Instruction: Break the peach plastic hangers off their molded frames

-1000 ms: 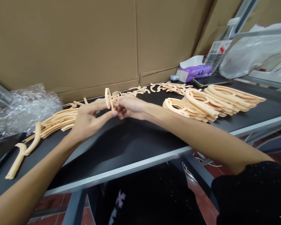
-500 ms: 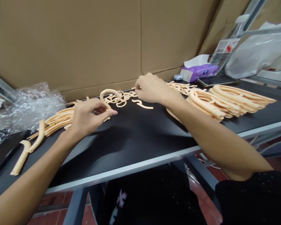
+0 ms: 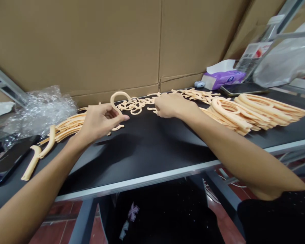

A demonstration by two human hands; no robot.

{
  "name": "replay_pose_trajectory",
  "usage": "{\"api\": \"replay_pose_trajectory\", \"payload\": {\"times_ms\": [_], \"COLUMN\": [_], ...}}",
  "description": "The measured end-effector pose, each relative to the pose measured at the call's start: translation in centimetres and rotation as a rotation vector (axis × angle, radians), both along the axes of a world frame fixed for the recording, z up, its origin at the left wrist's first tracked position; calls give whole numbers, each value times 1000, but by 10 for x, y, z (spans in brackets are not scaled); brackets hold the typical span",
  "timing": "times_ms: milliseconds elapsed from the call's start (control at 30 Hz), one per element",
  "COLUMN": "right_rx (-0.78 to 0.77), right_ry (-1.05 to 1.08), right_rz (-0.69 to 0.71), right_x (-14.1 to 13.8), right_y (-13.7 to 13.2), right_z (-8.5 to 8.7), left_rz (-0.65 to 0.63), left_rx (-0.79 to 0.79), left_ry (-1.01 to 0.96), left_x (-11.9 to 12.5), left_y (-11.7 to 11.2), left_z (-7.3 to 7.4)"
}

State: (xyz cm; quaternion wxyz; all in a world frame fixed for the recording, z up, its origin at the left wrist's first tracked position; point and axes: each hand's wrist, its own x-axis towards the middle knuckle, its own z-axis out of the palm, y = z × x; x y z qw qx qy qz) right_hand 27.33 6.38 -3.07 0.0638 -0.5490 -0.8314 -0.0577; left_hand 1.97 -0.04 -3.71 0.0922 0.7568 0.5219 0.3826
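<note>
Pinched between the thumb and fingers of my left hand (image 3: 100, 121) is a beige plastic hanger hook (image 3: 120, 94), its curve standing up above the table. My right hand (image 3: 170, 105) is lowered to the tabletop with its fingers curled over a small curved plastic piece (image 3: 151, 109); only one end of that piece shows. Between and behind the hands lies a loose heap of small beige hooks and curved pieces (image 3: 134, 105). Long beige hanger arms (image 3: 68, 128) are stacked beside my left wrist, with two separate arms (image 3: 32, 162) nearer the left edge.
On the right stand rows of beige hanger parts (image 3: 266, 110), with more small pieces (image 3: 197, 95) behind. A purple tissue pack (image 3: 225, 78), a phone (image 3: 244, 88) and a plastic bottle (image 3: 256, 51) sit at the back right. Bubble wrap (image 3: 45, 108) and a dark flat device (image 3: 12, 159) are left.
My right hand has come down onto the small curved piece, which lay uncovered on the table before. My left hand keeps the hook, now slightly more upright. The view has shifted a little left.
</note>
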Motion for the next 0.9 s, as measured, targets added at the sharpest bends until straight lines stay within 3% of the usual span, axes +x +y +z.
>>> {"api": "replay_pose_trajectory", "payload": {"times_ms": [133, 267, 333, 500, 700, 900], "right_rx": [42, -46, -55, -43, 63, -82], "right_ry": [113, 220, 166, 43, 118, 266], "right_rz": [110, 521, 638, 588, 484, 835], "right_x": [-18, -52, -64, -60, -52, -82], "right_y": [-10, -29, -37, -38, -25, -40], "right_z": [-7, -25, -33, -33, -31, -46], "left_rz": [121, 119, 118, 145, 122, 116], "left_rx": [40, 1, -8, 38, -2, 12], "left_ry": [-34, -22, 4, 43, 57, 39], "left_x": [-14, -18, -20, -24, -26, -29], "left_y": [5, 8, 10, 13, 13, 13], "left_z": [10, 12, 11, 10, 9, 10]}}
